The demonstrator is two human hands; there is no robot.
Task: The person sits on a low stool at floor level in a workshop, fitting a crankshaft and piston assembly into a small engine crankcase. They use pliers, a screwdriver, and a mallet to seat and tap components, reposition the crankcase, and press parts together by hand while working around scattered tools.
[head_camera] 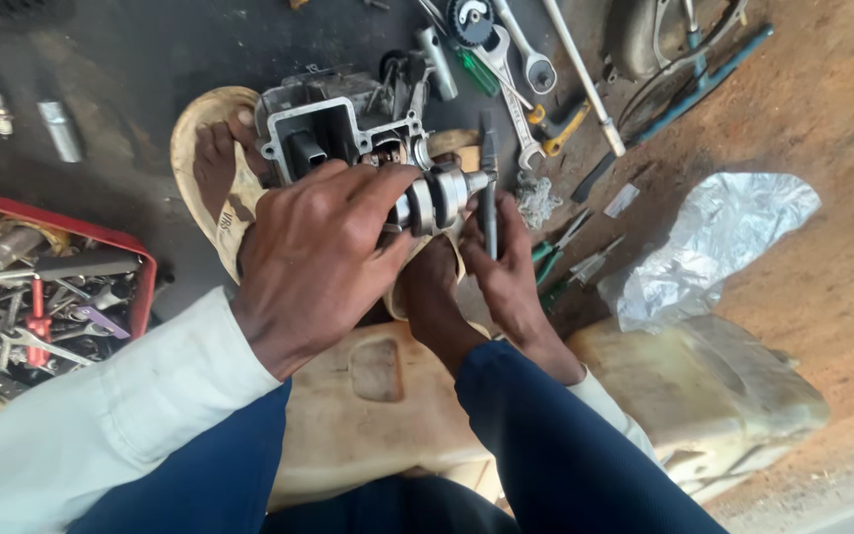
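Note:
My left hand (313,259) grips a metal crankshaft part (437,198) that sticks out of a grey engine casing (328,124). My right hand (506,262) holds a thin dark tool (489,183) upright against the end of that shaft. The casing rests between my two feet, which wear tan sandals (205,168). My sleeves are pale and my trousers are dark blue.
A red tray (140,272) with several wrenches and metal parts sits at the left. Spanners (521,89), a long rod (585,79) and pliers (570,252) lie on the dirt floor beyond. A crumpled clear plastic bag (714,237) lies right, beside a tan jerrycan (704,396) under my legs.

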